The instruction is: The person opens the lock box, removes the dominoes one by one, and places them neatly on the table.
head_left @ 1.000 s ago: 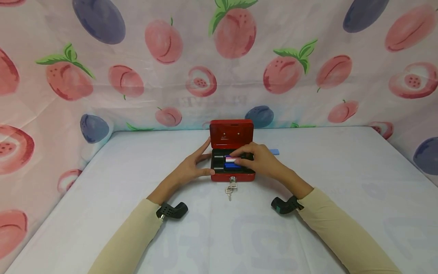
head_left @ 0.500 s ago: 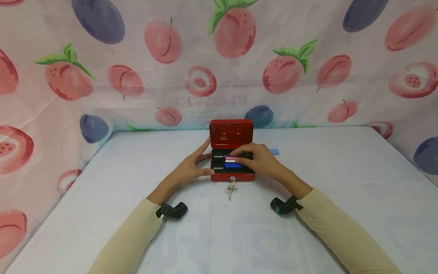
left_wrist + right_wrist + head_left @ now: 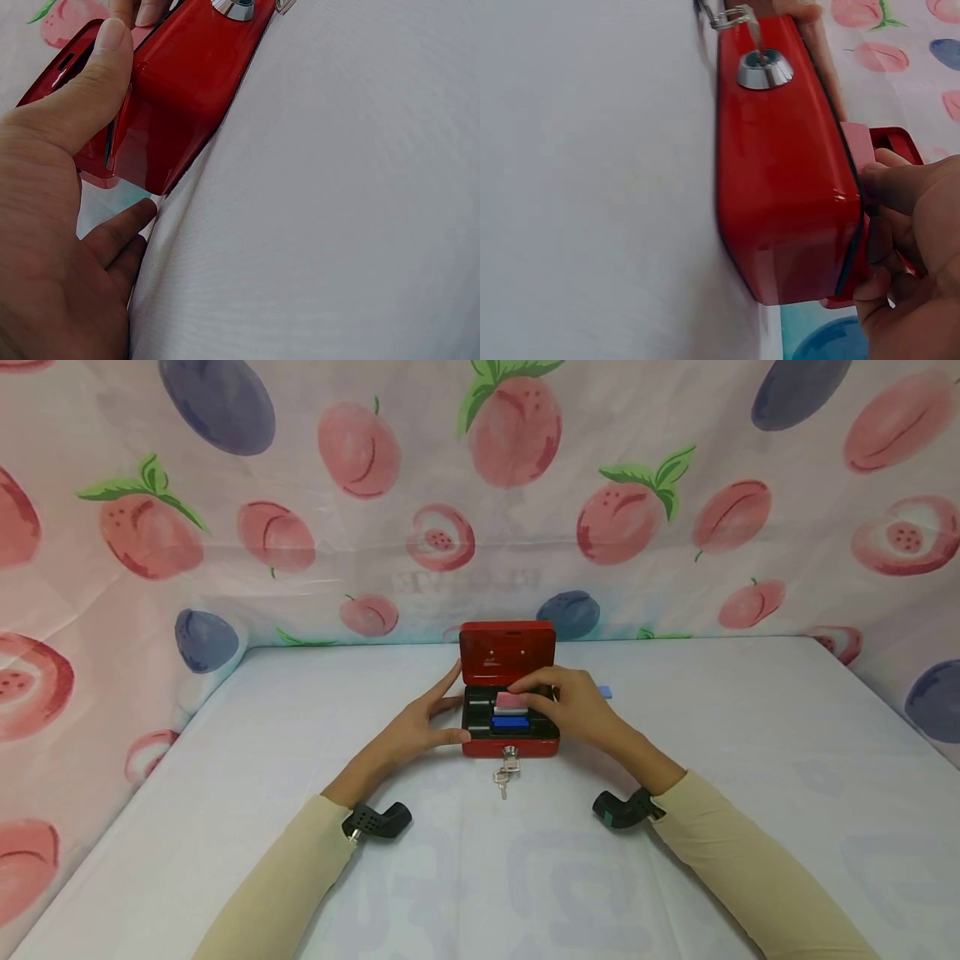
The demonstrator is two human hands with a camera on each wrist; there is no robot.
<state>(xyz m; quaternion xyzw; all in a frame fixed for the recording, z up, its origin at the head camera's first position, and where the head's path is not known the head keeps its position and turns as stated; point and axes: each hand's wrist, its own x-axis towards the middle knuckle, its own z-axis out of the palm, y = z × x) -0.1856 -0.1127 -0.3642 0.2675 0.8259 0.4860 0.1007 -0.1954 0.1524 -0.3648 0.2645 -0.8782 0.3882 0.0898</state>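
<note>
A red metal cash box (image 3: 511,748) stands with its lid (image 3: 507,653) raised and a black tray (image 3: 477,714) inside. My right hand (image 3: 576,700) reaches in from the right. It pinches a small pink block (image 3: 512,700), tilted above the tray; the block also shows in the right wrist view (image 3: 859,142). A white strip shows just below the pink face. In front of it a blue piece (image 3: 511,722) lies in the tray. My left hand (image 3: 417,724) is at the box's left side, thumb on the front left rim, fingers stretched toward the lid.
Keys (image 3: 502,782) hang from the lock (image 3: 510,753) on the box front, over the white tablecloth (image 3: 480,877). A light blue flat object (image 3: 604,692) lies behind the right hand, partly hidden. A fruit-printed curtain (image 3: 300,585) hangs behind the table.
My right hand has lifted the pink block slightly and tilted it back, so more of its pink face shows. The left hand and the box have stayed in place.
</note>
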